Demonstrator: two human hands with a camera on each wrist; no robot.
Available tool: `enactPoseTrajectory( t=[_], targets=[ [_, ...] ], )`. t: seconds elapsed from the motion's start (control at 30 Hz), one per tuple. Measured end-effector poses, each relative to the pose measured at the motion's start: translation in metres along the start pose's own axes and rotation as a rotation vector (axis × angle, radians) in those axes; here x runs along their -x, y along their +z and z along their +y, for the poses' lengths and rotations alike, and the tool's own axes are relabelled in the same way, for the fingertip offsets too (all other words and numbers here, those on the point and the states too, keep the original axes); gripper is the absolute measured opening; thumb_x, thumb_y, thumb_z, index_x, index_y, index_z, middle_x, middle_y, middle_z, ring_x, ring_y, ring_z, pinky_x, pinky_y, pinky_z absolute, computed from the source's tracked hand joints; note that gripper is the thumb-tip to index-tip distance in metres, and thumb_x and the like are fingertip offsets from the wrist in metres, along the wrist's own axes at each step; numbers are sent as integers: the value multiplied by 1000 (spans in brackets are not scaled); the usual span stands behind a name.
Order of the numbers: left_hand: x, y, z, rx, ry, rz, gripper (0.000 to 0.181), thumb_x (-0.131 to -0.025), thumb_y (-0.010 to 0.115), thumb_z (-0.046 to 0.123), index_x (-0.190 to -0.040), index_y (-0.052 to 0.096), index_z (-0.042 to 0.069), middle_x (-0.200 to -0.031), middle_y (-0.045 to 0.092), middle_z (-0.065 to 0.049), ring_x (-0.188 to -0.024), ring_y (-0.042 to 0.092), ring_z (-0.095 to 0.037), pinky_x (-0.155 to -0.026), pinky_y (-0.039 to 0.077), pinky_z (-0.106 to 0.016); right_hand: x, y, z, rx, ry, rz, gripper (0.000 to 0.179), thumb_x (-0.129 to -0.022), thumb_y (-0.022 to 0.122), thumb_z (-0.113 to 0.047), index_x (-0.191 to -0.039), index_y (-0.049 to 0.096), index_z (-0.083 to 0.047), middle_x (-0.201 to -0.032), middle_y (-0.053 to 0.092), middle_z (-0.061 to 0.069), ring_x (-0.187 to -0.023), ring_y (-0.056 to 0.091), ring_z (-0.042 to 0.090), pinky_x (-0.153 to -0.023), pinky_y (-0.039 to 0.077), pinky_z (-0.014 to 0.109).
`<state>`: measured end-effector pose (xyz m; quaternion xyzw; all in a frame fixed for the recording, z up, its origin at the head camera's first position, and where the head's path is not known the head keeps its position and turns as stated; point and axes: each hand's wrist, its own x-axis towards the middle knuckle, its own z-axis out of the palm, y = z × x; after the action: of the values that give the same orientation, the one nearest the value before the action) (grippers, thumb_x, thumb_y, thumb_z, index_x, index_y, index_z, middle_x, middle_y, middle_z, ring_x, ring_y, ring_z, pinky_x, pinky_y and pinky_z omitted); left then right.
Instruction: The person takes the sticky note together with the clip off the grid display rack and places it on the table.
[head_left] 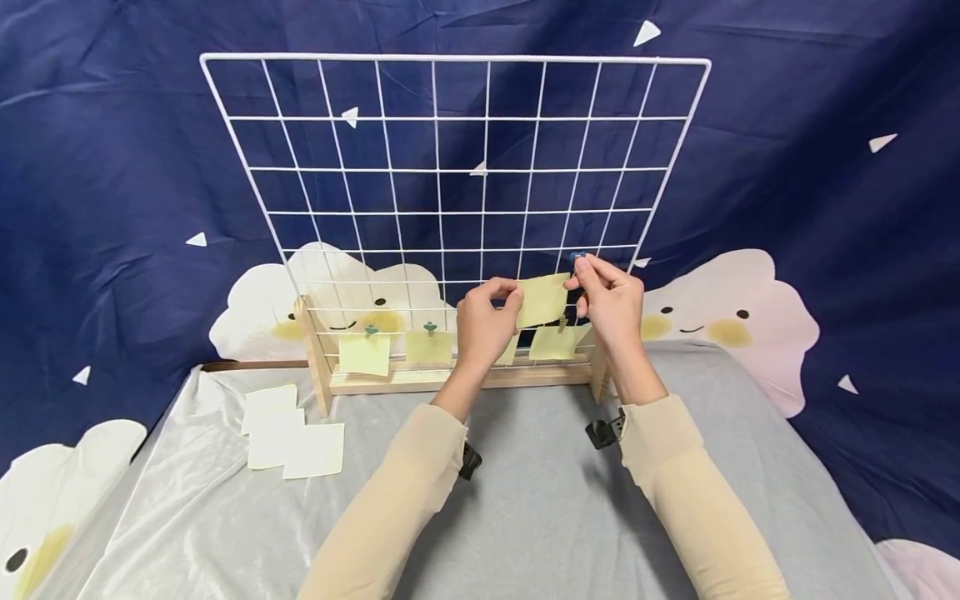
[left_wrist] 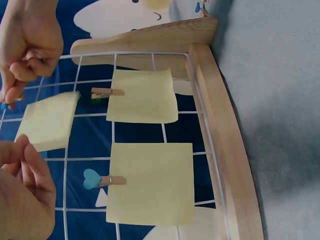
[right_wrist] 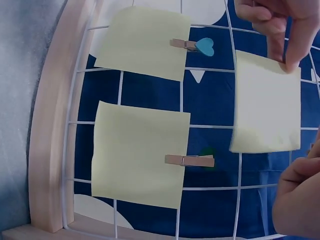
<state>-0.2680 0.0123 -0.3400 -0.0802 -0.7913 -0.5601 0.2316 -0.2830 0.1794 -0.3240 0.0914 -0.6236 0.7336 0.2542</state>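
Note:
Between finger and thumb, my left hand [head_left: 483, 325] pinches a pale yellow sticky note [head_left: 543, 301] by its left edge, holding it against the wire grid [head_left: 459, 171]. My right hand [head_left: 615, 308], just right of the note, pinches a small clothespin [head_left: 577, 257] with a blue decoration, mostly hidden by the fingers. Below, a wooden clothespin [right_wrist: 197, 160] fastens one note [right_wrist: 137, 152] to the grid, and a clothespin with a blue heart [right_wrist: 204, 47] fastens another note [right_wrist: 145, 42]. In the left wrist view, the held note [left_wrist: 50, 122] slants between both hands.
The white grid stands upright in a wooden base [head_left: 420, 385] on a grey cloth-covered table [head_left: 540, 500]. Further notes [head_left: 363, 356] hang clipped along its lower left. Several loose pale notes [head_left: 313, 451] lie at the left. Behind hangs a dark blue curtain [head_left: 825, 208] with clouds.

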Motion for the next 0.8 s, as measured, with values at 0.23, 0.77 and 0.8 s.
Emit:
enactPoseTrajectory(
  t=[0.23,0.77,0.8],
  targets=[
    [9,-13,-7,101,-26,0,11,-95,69,11,-101,76,4,-95,75,-10,-45,60,-10,-47,51,-26,6,-3,2,1,31,-1,32,-97,67,-6,-119,65,17,-63,69,-3,-36,45,4,-37,37,15],
    [21,-50,-24,217,-125,66,12,-93,69,9,-100,75,1,-88,73,-10,-43,56,-10,-45,47,-21,19,-19,6,-32,146,36,29,-97,68,-7,-109,64,20,-58,62,0,-37,44,6,-37,36,16],
    [22,-52,-25,225,-131,69,11,-93,69,8,-99,75,1,-87,73,-10,-43,56,-10,-44,47,-21,20,-20,6,-26,148,36,30,-97,68,-7,-109,64,20,-58,62,0,-38,45,6,-37,36,16]
  ],
)
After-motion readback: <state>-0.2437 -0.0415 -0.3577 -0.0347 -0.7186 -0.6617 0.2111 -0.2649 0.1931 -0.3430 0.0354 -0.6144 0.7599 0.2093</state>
